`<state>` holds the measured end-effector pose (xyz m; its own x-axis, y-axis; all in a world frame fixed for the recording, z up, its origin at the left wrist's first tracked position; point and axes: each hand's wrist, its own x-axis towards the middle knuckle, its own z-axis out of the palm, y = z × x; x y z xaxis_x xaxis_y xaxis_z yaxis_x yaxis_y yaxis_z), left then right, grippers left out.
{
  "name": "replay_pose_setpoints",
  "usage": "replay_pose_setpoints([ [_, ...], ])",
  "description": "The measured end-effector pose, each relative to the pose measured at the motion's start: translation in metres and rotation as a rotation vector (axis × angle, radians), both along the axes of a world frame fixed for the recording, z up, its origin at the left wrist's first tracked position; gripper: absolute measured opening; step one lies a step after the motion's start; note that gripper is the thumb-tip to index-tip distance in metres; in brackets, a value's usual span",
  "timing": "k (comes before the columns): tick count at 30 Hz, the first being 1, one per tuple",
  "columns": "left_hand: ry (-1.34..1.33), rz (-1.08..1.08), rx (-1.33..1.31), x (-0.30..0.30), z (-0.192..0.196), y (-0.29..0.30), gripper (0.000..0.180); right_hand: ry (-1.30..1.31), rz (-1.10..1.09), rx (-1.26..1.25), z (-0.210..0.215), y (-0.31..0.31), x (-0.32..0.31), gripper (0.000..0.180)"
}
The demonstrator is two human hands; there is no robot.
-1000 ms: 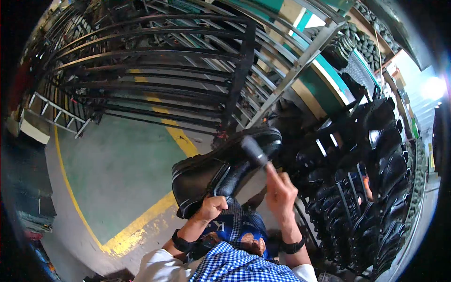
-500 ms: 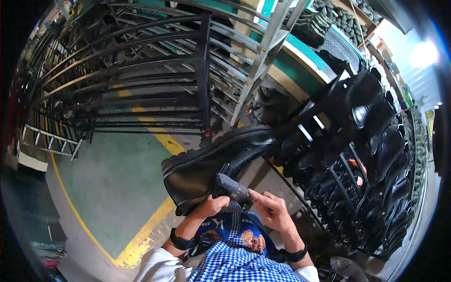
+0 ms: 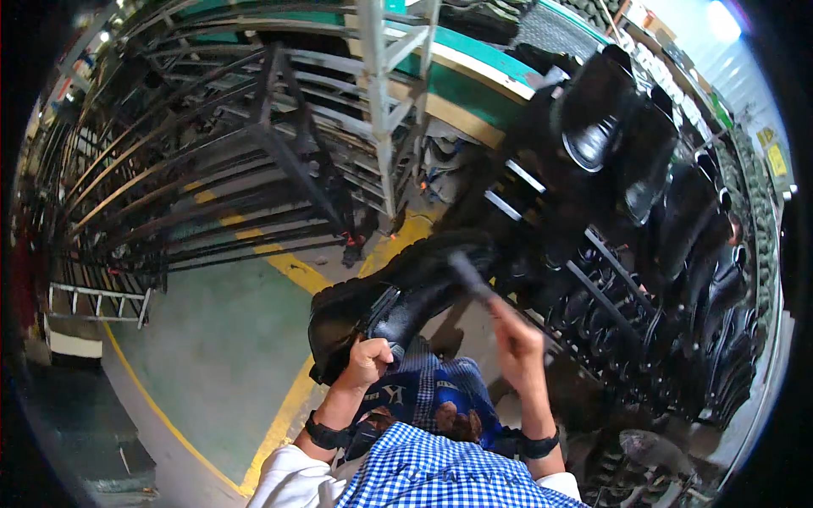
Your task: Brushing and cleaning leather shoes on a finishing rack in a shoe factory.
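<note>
A large black boot (image 3: 406,317) lies on its side in front of me, its ridged sole facing away and its toe pointing right. My left hand (image 3: 366,362) is closed on the boot's upper edge, thumb on top. Over the front part of the boot, my right hand (image 3: 517,343) is closed around a dark grey stick-like tool (image 3: 471,275). Motion blurs the tool, so its exact kind is unclear, as is whether its tip touches the leather.
Black boots (image 3: 644,178) crowd a rack on the right. To the left stand black metal racks (image 3: 262,127) and a grey metal frame (image 3: 377,110). A small ladder-like rail (image 3: 97,303) stands low at left, on a green floor (image 3: 203,339) with yellow lines.
My right hand has swung the tool away from the boot's upper toward its front. The left hand keeps hold of the boot. My view has shifted, so the racks appear further left.
</note>
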<state>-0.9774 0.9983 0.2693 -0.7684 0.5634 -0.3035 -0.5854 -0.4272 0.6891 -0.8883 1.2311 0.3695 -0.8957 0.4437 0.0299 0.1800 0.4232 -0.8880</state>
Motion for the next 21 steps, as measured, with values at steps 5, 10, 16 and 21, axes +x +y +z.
replay_pose_setpoints([
  [5,-0.218,0.028,0.124,-0.01,0.057,0.038,0.023,-0.07,0.374,-0.187,0.005,0.011,0.032,0.04],
  [10,-0.464,-0.082,-0.218,-0.044,0.077,0.069,0.026,-0.005,-0.311,-0.418,-0.039,0.048,0.108,0.033],
  [16,0.485,-0.781,-0.815,-0.052,0.102,0.109,0.024,-0.112,-0.431,-0.326,-0.066,0.072,0.169,0.032],
  [21,1.538,-0.744,-1.054,-0.059,0.136,0.169,0.03,-0.015,-0.466,-0.279,-0.097,0.072,0.196,0.031],
])
